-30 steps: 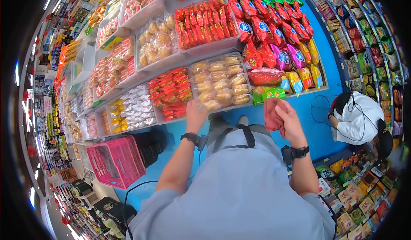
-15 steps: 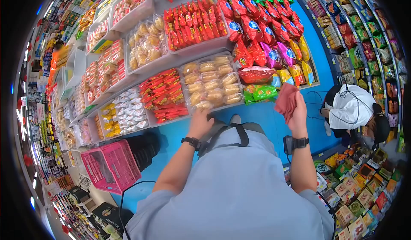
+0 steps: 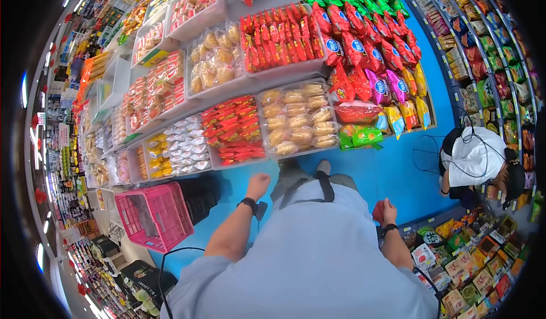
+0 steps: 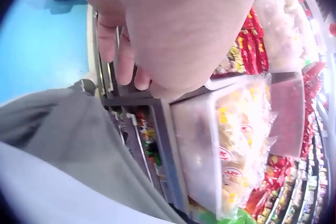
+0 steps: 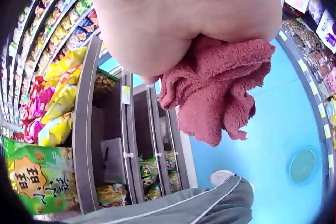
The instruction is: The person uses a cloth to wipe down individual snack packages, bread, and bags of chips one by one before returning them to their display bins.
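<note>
My right hand [image 3: 389, 211] hangs low beside my body and grips a dusty-red cloth [image 5: 220, 87]. In the right wrist view the cloth bunches out below the palm in loose folds. My left hand [image 3: 259, 186] is in front of the display's near edge, with nothing in it. Its fingers [image 4: 125, 64] hang loosely curled in the left wrist view. Closest to it are a bin of red-wrapped snacks [image 3: 234, 128] and a clear tray of packaged pastries [image 3: 298, 117].
A pink basket [image 3: 153, 216] stands on the blue floor at left. Green snack bags [image 3: 359, 137] lie at the display's front corner. A person in white [image 3: 478, 157] bends by the right-hand shelves. Packaged goods [image 3: 472, 262] fill a low display at lower right.
My left hand has drawn back from the pastry tray toward my body. My right hand, still gripping the cloth, has dropped from the raised position beside the display to my side.
</note>
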Action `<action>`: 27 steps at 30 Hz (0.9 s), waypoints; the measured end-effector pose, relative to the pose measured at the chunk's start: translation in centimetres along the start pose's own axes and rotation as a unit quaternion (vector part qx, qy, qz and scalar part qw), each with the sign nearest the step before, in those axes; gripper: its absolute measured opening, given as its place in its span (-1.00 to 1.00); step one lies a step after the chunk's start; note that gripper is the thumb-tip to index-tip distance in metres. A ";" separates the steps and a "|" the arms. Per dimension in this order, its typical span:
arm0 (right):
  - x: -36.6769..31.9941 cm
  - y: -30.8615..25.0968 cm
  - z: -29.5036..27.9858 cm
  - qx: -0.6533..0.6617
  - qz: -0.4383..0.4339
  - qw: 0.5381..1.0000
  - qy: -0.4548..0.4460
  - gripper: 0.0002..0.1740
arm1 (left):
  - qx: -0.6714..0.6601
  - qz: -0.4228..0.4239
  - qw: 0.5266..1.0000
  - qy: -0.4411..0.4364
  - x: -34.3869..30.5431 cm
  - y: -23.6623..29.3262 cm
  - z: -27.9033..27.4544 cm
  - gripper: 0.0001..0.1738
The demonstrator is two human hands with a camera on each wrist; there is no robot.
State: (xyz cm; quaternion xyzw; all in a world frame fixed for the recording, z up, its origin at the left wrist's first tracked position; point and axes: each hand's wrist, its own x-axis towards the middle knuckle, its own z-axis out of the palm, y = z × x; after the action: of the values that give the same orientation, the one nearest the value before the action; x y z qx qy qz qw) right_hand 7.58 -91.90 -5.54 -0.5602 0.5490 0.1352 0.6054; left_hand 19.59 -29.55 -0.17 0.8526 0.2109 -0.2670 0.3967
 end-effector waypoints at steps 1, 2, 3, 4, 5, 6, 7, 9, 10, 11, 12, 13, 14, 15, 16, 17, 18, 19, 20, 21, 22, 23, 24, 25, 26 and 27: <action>-1.0 -0.6 0.6 -0.027 -0.002 1.000 -0.013 -0.48 | -0.007 -0.025 0.999 -0.022 -0.1 -1.4 0.1 -0.64; -1.8 -1.6 1.7 -0.054 -0.006 0.998 -0.026 -0.48 | 0.010 -0.047 0.998 -0.038 -0.2 -2.2 0.0 -0.63; -1.5 -2.1 2.8 -0.059 -0.036 0.997 -0.039 -0.49 | 0.028 -0.069 0.996 -0.053 -0.4 -2.7 -0.2 -0.63; -1.3 -2.9 4.2 -0.064 -0.066 0.994 -0.053 -0.51 | 0.044 -0.090 0.993 -0.069 -0.3 -3.0 -0.4 -0.62; -1.1 -3.8 5.6 -0.068 -0.097 0.991 -0.066 -0.52 | 0.042 -0.080 0.993 -0.072 0.2 -3.3 -0.6 -0.64; -1.4 -5.3 7.1 -0.097 -0.119 0.986 -0.069 -0.54 | 0.041 -0.069 0.994 -0.074 0.7 -3.4 -0.7 -0.65; -2.9 -7.7 9.0 -0.127 -0.142 0.979 -0.071 -0.57 | 0.038 -0.059 0.995 -0.077 1.2 -3.5 -0.9 -0.66; -3.4 -10.1 11.5 -0.171 -0.191 0.964 -0.074 -0.62 | 0.016 -0.031 0.996 -0.076 2.1 -1.1 -2.4 -0.60; -3.2 -10.7 12.6 -0.187 -0.218 0.955 -0.075 -0.65 | 0.005 -0.017 0.997 -0.076 2.7 -0.2 -3.1 -0.57; -3.3 -11.1 13.5 -0.202 -0.245 0.945 -0.075 -0.68 | -0.001 0.000 0.998 -0.070 3.4 0.2 -3.7 -0.57; -4.1 -11.6 14.4 -0.190 -0.221 0.954 -0.068 -0.69 | -0.008 0.017 0.998 -0.064 4.3 0.4 -4.3 -0.57; -5.1 -12.2 15.2 -0.177 -0.198 0.962 -0.061 -0.70 | -0.015 0.035 0.998 -0.057 5.0 0.5 -5.1 -0.57; -6.1 -13.0 16.0 -0.164 -0.176 0.969 -0.054 -0.71 | -0.007 0.049 0.998 -0.050 5.5 0.5 -6.1 -0.60; -5.4 -11.8 16.4 -0.150 -0.204 0.967 -0.017 -0.72 | 0.001 0.062 0.997 -0.044 5.4 0.6 -7.2 -0.64; -3.0 -8.8 16.7 -0.135 -0.236 0.962 0.026 -0.73 | 0.006 0.082 0.996 -0.041 6.2 0.8 -9.2 -0.68; -1.3 -6.4 16.5 -0.123 -0.261 0.955 0.064 -0.73 | -0.017 0.076 0.996 -0.041 6.3 0.8 -10.5 -0.69; -1.3 -5.3 16.5 -0.166 -0.262 0.946 0.095 -0.75 | -0.041 0.066 0.996 -0.044 6.0 0.7 -12.0 -0.70; -1.9 -4.2 16.5 -0.211 -0.259 0.934 0.125 -0.76 | -0.063 0.053 0.995 -0.049 5.8 -0.3 -13.0 -0.71; -2.5 -3.1 16.3 -0.256 -0.253 0.920 0.155 -0.76 | -0.090 0.030 0.995 -0.041 5.5 -1.4 -13.8 -0.68; -4.0 -2.7 16.4 -0.246 -0.248 0.923 0.160 -0.77 | -0.115 0.007 0.993 -0.034 5.5 -2.6 -14.6 -0.65; -5.7 -2.5 16.7 -0.235 -0.245 0.926 0.166 -0.77 | -0.140 -0.015 0.990 -0.027 5.7 -3.7 -15.3 -0.62; -7.5 -2.3 17.0 -0.223 -0.241 0.929 0.173 -0.78 | -0.191 -0.026 0.981 -0.026 5.8 -5.2 -15.6 -0.67; -9.0 -1.9 17.2 -0.263 -0.256 0.908 0.203 -0.77 | -0.219 -0.027 0.975 -0.032 5.6 -6.0 -15.9 -0.70; -10.4 -1.7 17.6 -0.303 -0.271 0.884 0.231 -0.77 | -0.247 -0.027 0.968 -0.035 5.5 -6.8 -16.1 -0.72; -11.1 -1.8 18.0 -0.340 -0.288 0.858 0.256 -0.76 | -0.276 -0.026 0.960 -0.036 5.8 -7.4 -16.4 -0.74; -11.6 -2.0 18.5 -0.351 -0.307 0.842 0.270 -0.74 | -0.274 -0.026 0.959 -0.063 6.6 -8.5 -16.6 -0.72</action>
State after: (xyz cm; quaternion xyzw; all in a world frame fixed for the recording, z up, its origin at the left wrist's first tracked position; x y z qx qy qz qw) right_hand 14.42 -72.02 0.75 -0.8894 0.4065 -0.0308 0.2068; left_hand 24.55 -10.46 -0.04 0.6871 0.2721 -0.2625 0.6204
